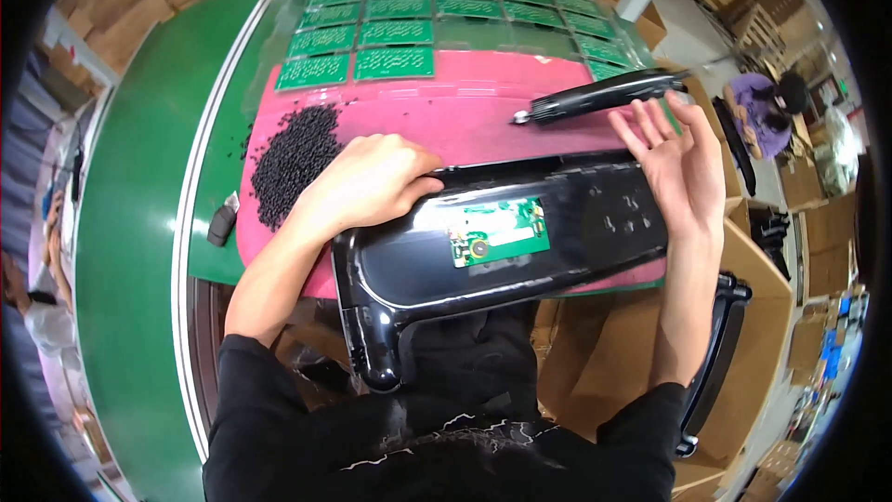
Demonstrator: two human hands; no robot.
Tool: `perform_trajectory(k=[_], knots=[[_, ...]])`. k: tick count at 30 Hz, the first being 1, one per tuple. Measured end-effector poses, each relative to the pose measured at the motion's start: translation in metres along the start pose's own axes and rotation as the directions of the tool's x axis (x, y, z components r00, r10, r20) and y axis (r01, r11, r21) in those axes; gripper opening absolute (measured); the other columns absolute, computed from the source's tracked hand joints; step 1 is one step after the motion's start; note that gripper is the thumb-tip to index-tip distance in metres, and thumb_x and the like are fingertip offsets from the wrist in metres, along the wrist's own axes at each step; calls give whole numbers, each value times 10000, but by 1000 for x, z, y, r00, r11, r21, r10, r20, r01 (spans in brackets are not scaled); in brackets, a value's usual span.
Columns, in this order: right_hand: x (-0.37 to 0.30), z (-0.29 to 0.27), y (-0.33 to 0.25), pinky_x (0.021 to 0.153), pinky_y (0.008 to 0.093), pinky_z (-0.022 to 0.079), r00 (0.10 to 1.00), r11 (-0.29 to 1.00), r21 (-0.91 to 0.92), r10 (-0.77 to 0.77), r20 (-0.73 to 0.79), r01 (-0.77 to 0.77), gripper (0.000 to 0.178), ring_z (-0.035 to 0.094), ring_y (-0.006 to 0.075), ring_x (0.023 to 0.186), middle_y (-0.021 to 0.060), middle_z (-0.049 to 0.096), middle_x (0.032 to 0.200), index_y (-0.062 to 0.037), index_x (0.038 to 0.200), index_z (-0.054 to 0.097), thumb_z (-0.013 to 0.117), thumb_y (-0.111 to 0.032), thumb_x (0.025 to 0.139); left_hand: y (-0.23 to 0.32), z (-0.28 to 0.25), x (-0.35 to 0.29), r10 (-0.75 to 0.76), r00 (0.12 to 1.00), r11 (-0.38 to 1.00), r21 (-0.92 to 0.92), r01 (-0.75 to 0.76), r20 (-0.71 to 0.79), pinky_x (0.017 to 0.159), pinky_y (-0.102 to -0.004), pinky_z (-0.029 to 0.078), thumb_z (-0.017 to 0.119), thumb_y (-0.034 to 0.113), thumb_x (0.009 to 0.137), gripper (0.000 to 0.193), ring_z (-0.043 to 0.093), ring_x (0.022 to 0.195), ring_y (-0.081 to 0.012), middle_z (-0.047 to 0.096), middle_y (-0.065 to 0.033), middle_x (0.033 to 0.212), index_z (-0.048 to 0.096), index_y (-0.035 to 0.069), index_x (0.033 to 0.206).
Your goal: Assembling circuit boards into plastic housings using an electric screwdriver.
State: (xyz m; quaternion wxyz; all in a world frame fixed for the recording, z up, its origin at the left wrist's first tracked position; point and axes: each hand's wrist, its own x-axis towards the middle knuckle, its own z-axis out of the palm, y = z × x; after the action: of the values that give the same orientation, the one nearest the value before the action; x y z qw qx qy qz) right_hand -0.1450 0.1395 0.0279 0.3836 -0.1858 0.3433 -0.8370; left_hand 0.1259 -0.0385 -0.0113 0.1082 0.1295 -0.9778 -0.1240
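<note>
A glossy black plastic housing (567, 232) lies across the near edge of the pink mat, with a rounded leg sticking out toward me at its left end. Inside it sits a small green circuit board (520, 232). My left hand (381, 178) is closed on the housing's far edge, thumb on top and the other fingertips hidden. At the right end, my right hand (686, 172) has its fingers spread upward, the palm beside the housing's corner. Just beyond those fingers a black electric screwdriver (595, 100) points its tip left; I cannot tell whether they touch it.
A heap of small black screws (293, 163) covers the left of the pink mat (455, 102). Rows of green circuit boards (395, 62) fill the far side. A small black object (221, 223) lies left. A cardboard box (757, 316) with black parts stands right; other people work farther off.
</note>
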Motion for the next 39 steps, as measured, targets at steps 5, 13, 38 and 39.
perform_trajectory(k=[5,13,38,39], knots=[[-47,-41,-63,930,390,466,742,623,-494,-667,71,607,388,540,169,1047,89,510,1179,-12,1300,460,559,-61,928,21,-20,-31,26,935,997,-57,-49,-354,650,-405,498,691,4,765,169,629,736,-375,645,-175,846,669,-23,931],[-142,-320,-143,978,453,396,490,-381,-894,-841,230,-236,508,509,351,1091,194,524,1131,-10,1204,461,689,-91,757,-14,-16,-206,-523,137,791,-419,446,-841,896,-339,501,648,149,927,328,624,981,-225,667,-157,1146,628,-87,1153],[211,-337,97,882,386,451,922,142,-987,369,121,73,297,553,210,998,131,615,1048,44,1076,554,467,-208,945,-2,76,-269,-847,519,-112,-915,-388,-116,391,-367,446,649,268,892,413,588,469,-295,578,-192,619,573,-43,630],[211,-347,98,874,385,452,925,151,-987,365,102,49,288,553,207,990,127,615,1039,43,1064,556,470,-203,942,14,128,-282,-913,381,-305,-862,-404,145,405,-346,433,570,247,941,366,561,452,-288,572,-175,595,592,-46,724]])
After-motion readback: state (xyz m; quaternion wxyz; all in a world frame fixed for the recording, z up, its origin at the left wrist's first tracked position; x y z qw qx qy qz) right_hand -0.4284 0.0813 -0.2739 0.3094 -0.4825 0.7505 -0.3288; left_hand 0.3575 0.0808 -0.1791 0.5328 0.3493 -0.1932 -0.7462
